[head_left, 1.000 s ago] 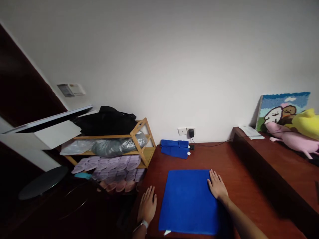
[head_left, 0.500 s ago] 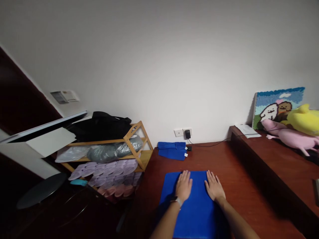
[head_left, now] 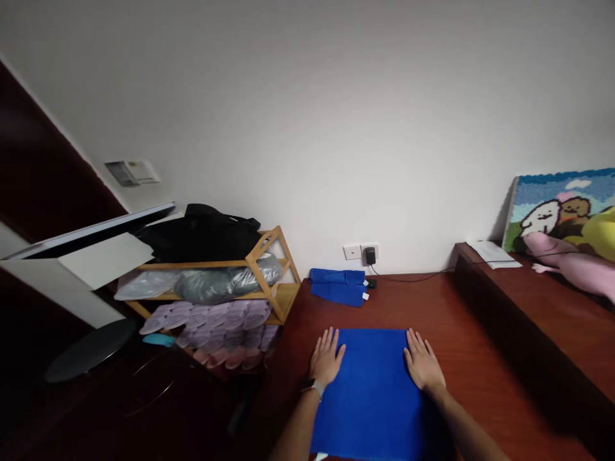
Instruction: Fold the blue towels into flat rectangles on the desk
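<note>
Neither hand grasped anything: the left hand (head_left: 325, 358) and the right hand (head_left: 425, 362) lay flat, fingers extended, over the upper corners of the blue cloth (head_left: 372, 394). The cloth was spread between them at the lower centre of the frame, on the reddish-brown table (head_left: 403, 307). Beyond it, folded blue fabric (head_left: 339, 286) lay near the centre, below a black plug (head_left: 369, 255).

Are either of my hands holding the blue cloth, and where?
Neither grips it: the left hand and right hand lie flat at the cloth's far corners.
</note>
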Demonstrator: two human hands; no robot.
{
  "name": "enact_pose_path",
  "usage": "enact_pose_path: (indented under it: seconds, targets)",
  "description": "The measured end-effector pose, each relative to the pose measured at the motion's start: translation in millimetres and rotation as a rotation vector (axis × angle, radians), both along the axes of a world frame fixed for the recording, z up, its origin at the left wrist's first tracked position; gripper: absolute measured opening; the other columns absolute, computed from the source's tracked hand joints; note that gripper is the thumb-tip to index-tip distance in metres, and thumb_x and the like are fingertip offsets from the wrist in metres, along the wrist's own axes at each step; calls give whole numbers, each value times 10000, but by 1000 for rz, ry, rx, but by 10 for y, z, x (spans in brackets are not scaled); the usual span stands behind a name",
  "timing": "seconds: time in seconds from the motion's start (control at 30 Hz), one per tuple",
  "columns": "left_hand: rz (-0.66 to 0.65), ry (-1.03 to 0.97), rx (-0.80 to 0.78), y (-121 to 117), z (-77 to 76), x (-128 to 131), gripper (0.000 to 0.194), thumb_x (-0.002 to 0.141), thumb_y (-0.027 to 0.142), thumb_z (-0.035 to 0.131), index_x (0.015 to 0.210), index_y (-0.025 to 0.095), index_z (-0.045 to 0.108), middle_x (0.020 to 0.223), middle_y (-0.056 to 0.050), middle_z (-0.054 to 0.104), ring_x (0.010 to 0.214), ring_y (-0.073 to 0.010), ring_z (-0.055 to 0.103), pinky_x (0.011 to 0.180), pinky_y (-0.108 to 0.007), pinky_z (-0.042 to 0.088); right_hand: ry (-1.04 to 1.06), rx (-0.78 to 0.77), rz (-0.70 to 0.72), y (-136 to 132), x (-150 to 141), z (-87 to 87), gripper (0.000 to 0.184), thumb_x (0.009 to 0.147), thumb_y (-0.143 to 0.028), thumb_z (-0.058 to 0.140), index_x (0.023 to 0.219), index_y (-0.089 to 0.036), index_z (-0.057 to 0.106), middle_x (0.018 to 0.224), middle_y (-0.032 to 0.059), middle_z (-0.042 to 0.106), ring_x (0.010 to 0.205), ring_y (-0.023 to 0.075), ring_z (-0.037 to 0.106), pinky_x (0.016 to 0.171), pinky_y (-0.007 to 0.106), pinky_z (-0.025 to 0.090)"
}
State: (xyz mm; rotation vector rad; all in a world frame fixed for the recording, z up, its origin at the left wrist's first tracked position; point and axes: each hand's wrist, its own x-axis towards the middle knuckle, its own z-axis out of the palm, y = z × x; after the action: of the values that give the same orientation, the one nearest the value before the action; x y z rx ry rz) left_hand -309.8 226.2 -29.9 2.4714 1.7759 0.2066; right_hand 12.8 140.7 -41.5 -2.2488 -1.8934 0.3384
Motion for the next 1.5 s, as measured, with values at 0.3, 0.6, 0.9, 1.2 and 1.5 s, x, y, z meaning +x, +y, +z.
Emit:
enact_pose_path:
  seconds: [0.3,0.6,0.9,1.2,1.5]
  targets:
    - [5,-96,23,-35,-62,-441,677,1060,534,180,1617,156,257,1673,-99,289,1546,-224,257,1260,-441,272,-14,10,-3,4,0,-43,695,1017,-451,140,1626,-119,190,1700,23,172,1573,182,121,1285,389,72]
    - [238,-25,200,-801,-322,-1365,641,1042,479,278,1560,119,397,1622,-121,400,1515,-274,342,1246,-499,303,-53,2,5,-15,12,-67,701,1014,-446,126,1626,-107,177,1701,30,174,1574,191,123,1280,397,56]
    - [262,-18,211,-854,-164,-1248,572,1038,403,298,1499,132,502,1577,-112,480,1480,-249,411,1234,-458,332,-57,-1,-1,28,19,-105,696,1009,-438,156,1629,-124,196,1700,48,200,1575,197,120,1275,408,61]
    - [261,-29,215,-850,-161,-1259,554,1027,358,321,1486,120,519,1569,-122,481,1475,-260,420,1230,-476,331,-6,50,-30,-517,-165,-107,717,1012,-489,96,1635,-143,172,1705,25,169,1575,203,113,1279,428,124]
    - [263,-39,210,-854,-109,-1222,556,1012,327,314,1479,112,526,1544,-138,514,1466,-262,434,1230,-477,330,-51,-7,-23,-842,-258,-73,721,1008,-471,135,1621,-99,212,1692,54,209,1572,225,139,1282,427,89]
